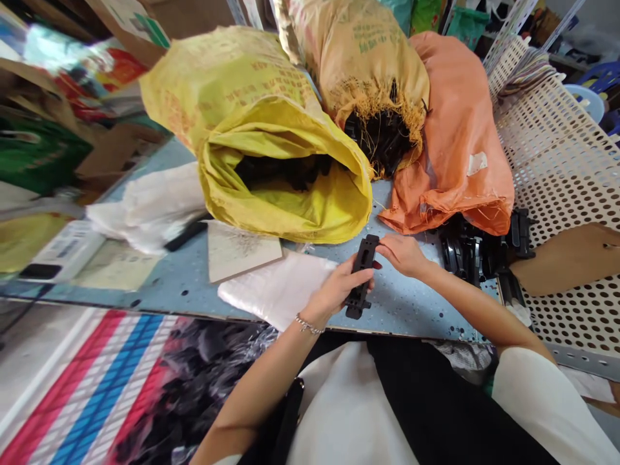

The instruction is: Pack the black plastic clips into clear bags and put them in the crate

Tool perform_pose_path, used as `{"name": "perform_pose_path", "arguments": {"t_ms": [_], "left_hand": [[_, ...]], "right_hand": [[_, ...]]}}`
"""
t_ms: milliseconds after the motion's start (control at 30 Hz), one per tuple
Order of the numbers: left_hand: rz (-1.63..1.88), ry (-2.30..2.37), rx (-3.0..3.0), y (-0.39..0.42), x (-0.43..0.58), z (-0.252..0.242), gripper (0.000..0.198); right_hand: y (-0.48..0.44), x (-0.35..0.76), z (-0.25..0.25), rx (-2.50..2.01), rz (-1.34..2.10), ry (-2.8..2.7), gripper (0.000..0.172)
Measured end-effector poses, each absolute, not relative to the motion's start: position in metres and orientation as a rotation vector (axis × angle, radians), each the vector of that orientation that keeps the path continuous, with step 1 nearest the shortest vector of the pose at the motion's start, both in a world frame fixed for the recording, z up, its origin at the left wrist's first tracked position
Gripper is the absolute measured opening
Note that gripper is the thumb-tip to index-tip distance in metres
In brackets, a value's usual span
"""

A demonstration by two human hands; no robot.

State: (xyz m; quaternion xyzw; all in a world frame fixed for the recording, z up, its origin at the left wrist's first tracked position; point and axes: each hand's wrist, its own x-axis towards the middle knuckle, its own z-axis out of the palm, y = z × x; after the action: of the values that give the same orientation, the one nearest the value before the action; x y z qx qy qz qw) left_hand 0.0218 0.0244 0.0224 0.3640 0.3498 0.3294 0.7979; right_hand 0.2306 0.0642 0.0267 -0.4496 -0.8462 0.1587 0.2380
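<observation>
My left hand (336, 286) is closed around a long black plastic part (362, 265) with slots and holes, its thumb across the front. The part is tilted, its upper end leaning right, over the front of the blue table. At that upper end, my right hand (404, 256) is closed in a pinch, fingertips against the part's right edge; whatever they hold is hidden. Left of the hands lie a folded white cloth or bag (271, 294) and a flat pale board (242, 253).
An open yellow sack (285, 213) with dark contents stands behind the hands. Beside it are a tan sack (372, 58) of black parts and an orange sack (455, 129). More black parts (467, 255) lie on the right, near a perforated cream crate (571, 148). A striped container (121, 374) with dark pieces stands below left.
</observation>
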Motion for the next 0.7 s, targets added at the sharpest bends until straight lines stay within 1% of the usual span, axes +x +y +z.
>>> {"name": "perform_pose_path", "arguments": {"t_ms": [67, 133, 200, 267, 333, 467, 533, 600, 700], "left_hand": [[0.789, 0.799, 0.745, 0.027, 0.026, 0.018, 0.048], [0.838, 0.835, 0.684, 0.033, 0.026, 0.015, 0.046], [0.871, 0.853, 0.634, 0.039, 0.024, 0.014, 0.046], [0.899, 0.865, 0.626, 0.043, 0.025, 0.012, 0.046], [0.923, 0.891, 0.64, 0.042, 0.03, 0.005, 0.048], [1.014, 1.019, 0.722, 0.035, 0.049, -0.025, 0.056], [1.051, 1.107, 0.941, 0.04, 0.053, -0.041, 0.056], [1.068, 1.191, 1.284, 0.063, 0.047, -0.05, 0.057], [1.096, 1.42, 1.745, 0.135, 0.014, -0.04, 0.051]], "right_hand": [[0.056, 0.225, 0.02, -1.328, 0.693, -2.124, 0.058], [0.043, 0.219, 0.016, -1.35, 0.804, -2.08, 0.057], [0.026, 0.213, 0.016, -1.26, 0.674, -2.258, 0.054], [0.012, 0.206, 0.016, -1.106, 0.39, -2.47, 0.049], [0.005, 0.198, 0.016, -1.002, 0.154, -2.561, 0.042], [0.014, 0.194, 0.01, -1.042, -0.015, -2.576, 0.038], [0.023, 0.202, 0.003, -1.071, -0.077, -2.609, 0.037], [0.026, 0.215, -0.006, -1.085, -0.141, -2.651, 0.036], [0.019, 0.238, -0.021, -1.038, -0.143, -2.756, 0.036]]}}
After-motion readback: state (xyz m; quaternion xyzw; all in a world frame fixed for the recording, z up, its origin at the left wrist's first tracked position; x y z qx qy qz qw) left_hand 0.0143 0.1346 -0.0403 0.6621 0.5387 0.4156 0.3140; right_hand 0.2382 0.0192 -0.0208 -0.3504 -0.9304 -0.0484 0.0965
